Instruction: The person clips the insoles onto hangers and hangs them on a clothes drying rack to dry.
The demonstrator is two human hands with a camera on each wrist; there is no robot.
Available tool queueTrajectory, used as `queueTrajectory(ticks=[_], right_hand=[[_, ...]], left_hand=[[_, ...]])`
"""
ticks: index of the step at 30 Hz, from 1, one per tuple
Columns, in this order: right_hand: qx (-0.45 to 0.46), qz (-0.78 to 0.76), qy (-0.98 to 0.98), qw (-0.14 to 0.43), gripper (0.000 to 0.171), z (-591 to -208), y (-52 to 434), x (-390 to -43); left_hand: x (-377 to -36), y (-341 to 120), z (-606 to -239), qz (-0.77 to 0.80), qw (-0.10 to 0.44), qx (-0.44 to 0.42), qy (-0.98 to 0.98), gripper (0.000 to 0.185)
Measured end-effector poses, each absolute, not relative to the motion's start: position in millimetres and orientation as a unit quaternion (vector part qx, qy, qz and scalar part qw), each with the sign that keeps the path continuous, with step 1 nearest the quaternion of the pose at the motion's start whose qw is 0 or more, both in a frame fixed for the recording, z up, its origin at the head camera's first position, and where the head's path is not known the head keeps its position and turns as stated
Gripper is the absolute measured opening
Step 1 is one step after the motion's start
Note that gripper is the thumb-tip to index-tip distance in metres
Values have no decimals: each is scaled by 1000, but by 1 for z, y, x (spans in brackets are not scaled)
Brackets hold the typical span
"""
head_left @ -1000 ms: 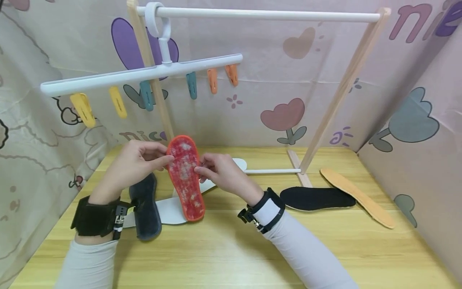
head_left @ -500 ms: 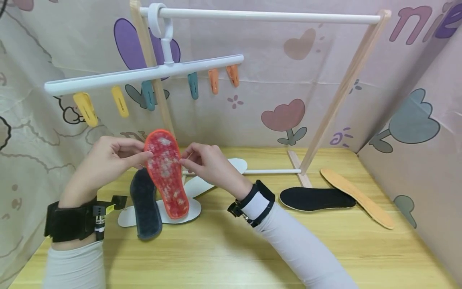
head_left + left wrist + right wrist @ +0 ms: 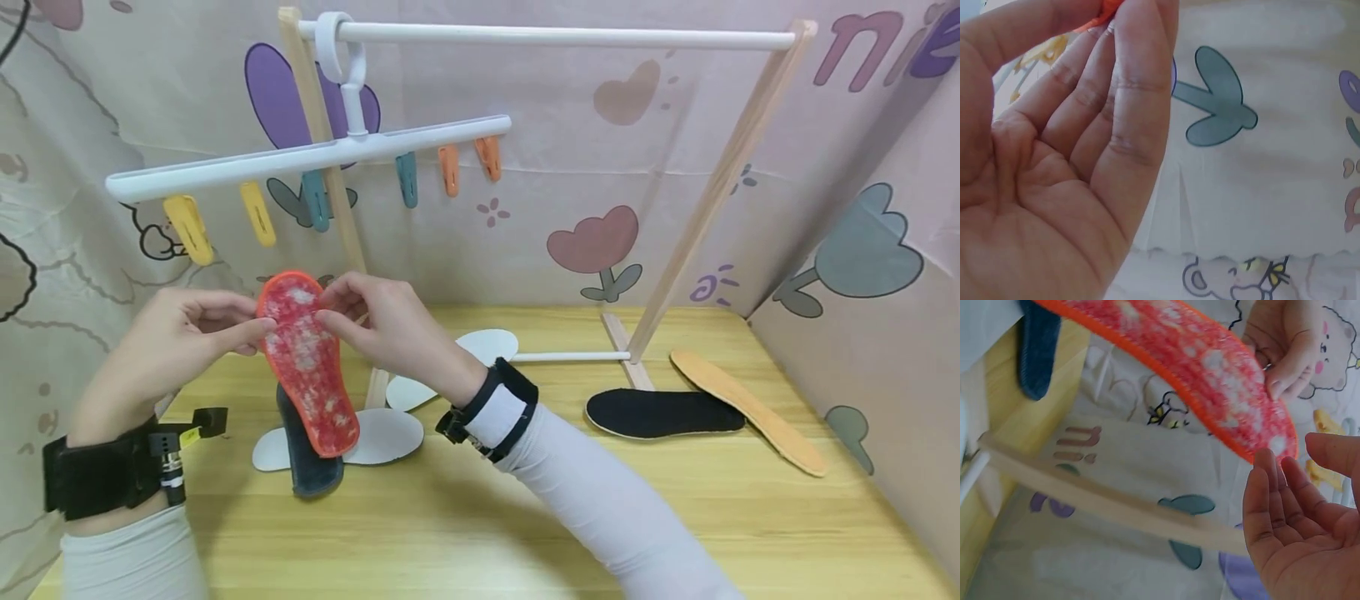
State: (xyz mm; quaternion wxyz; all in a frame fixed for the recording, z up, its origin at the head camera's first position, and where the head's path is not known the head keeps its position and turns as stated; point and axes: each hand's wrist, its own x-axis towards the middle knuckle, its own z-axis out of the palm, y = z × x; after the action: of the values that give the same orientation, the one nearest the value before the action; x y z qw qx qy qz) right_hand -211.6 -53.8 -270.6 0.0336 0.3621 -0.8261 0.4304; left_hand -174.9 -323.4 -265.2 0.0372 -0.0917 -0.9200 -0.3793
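Observation:
In the head view, a red-and-white mottled insole [image 3: 306, 367] with an orange rim is held up at the left, toe end tilted down. My left hand [image 3: 176, 346] pinches its left edge near the top between thumb and fingers. My right hand [image 3: 390, 329] is at the opposite edge. In the right wrist view, that hand's fingertips [image 3: 1266, 459] meet the insole's edge, while its thumb stands apart from them. The left wrist view shows only a scrap of the orange rim [image 3: 1107, 12] at the fingertips. Behind the insole lies a dark blue-grey insole [image 3: 315, 475], partly hidden.
A white hanger [image 3: 307, 158] with yellow clips [image 3: 189, 229], teal clips [image 3: 407, 179] and orange clips [image 3: 449, 171] hangs from a rack rail [image 3: 562, 35]. White insoles [image 3: 386, 435] lie on the wooden table [image 3: 480, 533]. A black insole [image 3: 663, 412] touches a tan insole [image 3: 750, 412] at right.
Both hands have moved left with the red insole, which now covers part of the dark insole. My right hand has shifted up along its edge. The hanger and clips remain as before.

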Motion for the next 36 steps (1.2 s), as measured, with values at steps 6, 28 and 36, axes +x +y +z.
queueTrajectory(ticks=[6, 28, 36], right_hand=[[386, 423, -819, 37, 30, -258, -73, -208], [392, 395, -829, 48, 52, -229, -115, -204], [378, 386, -841, 24, 61, -223, -123, -208]], left_hand=[[-169, -336, -265, -387, 46, -83, -917, 29], [-158, -361, -260, -396, 91, -62, -911, 19], [-157, -367, -259, -381, 98, -49, -918, 25]])
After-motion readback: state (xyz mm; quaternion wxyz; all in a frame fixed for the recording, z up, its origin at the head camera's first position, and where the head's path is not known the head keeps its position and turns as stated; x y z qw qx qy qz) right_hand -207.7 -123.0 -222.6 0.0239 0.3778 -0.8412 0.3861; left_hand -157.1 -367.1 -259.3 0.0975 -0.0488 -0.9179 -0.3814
